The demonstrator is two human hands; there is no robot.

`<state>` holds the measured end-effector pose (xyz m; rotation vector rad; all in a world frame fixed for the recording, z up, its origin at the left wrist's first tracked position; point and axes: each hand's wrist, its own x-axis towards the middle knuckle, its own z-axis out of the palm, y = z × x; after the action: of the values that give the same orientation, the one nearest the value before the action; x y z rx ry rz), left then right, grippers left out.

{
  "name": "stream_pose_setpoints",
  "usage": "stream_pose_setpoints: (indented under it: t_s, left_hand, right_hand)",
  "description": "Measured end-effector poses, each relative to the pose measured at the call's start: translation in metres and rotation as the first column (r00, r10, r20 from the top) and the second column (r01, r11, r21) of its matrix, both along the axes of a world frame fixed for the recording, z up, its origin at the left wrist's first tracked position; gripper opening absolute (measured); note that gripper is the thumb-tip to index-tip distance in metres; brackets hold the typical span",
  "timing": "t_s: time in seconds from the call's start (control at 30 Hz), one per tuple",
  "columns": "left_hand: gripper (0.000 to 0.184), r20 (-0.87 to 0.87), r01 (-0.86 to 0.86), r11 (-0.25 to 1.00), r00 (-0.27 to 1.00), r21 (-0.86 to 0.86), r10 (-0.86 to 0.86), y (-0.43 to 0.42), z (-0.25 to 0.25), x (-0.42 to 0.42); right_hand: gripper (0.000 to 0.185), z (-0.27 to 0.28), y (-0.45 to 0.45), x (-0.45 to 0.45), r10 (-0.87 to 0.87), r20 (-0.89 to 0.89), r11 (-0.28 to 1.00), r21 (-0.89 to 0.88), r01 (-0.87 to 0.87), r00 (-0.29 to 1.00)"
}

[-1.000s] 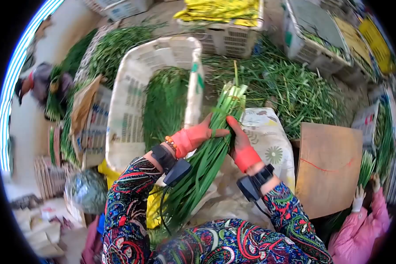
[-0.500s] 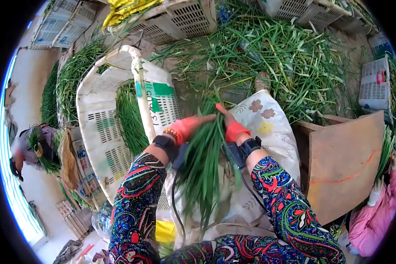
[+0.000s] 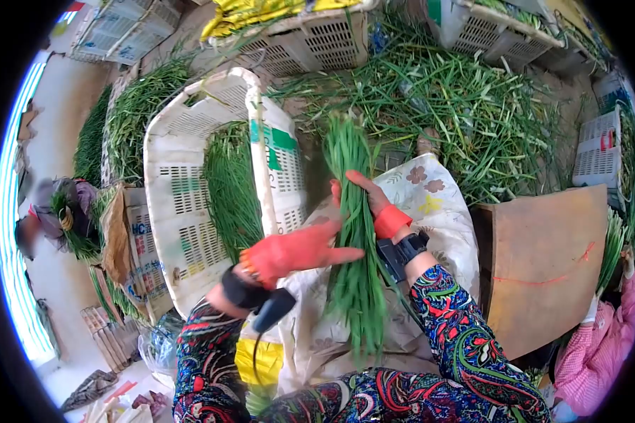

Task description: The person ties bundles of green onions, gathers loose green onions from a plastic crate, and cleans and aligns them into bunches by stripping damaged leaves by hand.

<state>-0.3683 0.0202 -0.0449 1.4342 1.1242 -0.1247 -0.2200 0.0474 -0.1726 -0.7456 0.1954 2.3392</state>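
Observation:
A bundle of long green leafy stalks (image 3: 356, 289) hangs over my lap, which a pale flower-printed cloth (image 3: 441, 204) covers. My right hand (image 3: 370, 197), in a red glove, is wrapped round the bundle's upper part. Lower down, my left hand (image 3: 296, 248), also red-gloved and slightly blurred, lies across the left side of the stalks with its fingers stretched out and apart. To the left stands a white plastic crate (image 3: 183, 190) with more green stalks (image 3: 233, 190) lying inside.
Loose green stalks (image 3: 458, 120) litter the floor ahead. A brown board (image 3: 547, 271) stands at the right, beside a person in a pink sleeve (image 3: 600, 345). Another person (image 3: 46, 211) is at the far left. A crate with yellow sacks (image 3: 310, 46) is ahead.
The bundle has swung from slanting to nearly upright, with leafy ends now at the top. My left hand has loosened and moved down along it. The view has shifted.

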Motion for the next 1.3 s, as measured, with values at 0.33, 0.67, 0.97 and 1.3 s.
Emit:
stream_pose_setpoints:
  t_s: [0.33,0.67,0.97,1.3]
  left_hand:
    - [0.081,0.423,-0.55,0.824,0.72,-0.135,0.55,-0.095,0.079,-0.024]
    - [0.048,0.397,-0.587,0.791,0.694,-0.17,0.601,-0.209,0.125,-0.068]
    - [0.036,0.167,-0.686,0.671,0.654,-0.281,0.738,-0.322,0.069,-0.126]
    - [0.04,0.085,-0.718,0.569,0.59,-0.402,0.803,-0.347,0.026,-0.138]
  right_hand:
    - [0.045,0.141,-0.05,-0.039,-0.213,-0.017,0.892,0.404,0.202,0.977]
    - [0.048,0.22,-0.104,-0.025,-0.398,-0.221,0.77,0.447,0.455,0.891]
    - [0.028,0.147,-0.057,0.034,-0.45,0.242,0.827,0.477,0.299,0.86]
    - [0.025,0.196,0.005,0.071,-0.332,0.292,0.853,0.5,0.153,0.897]
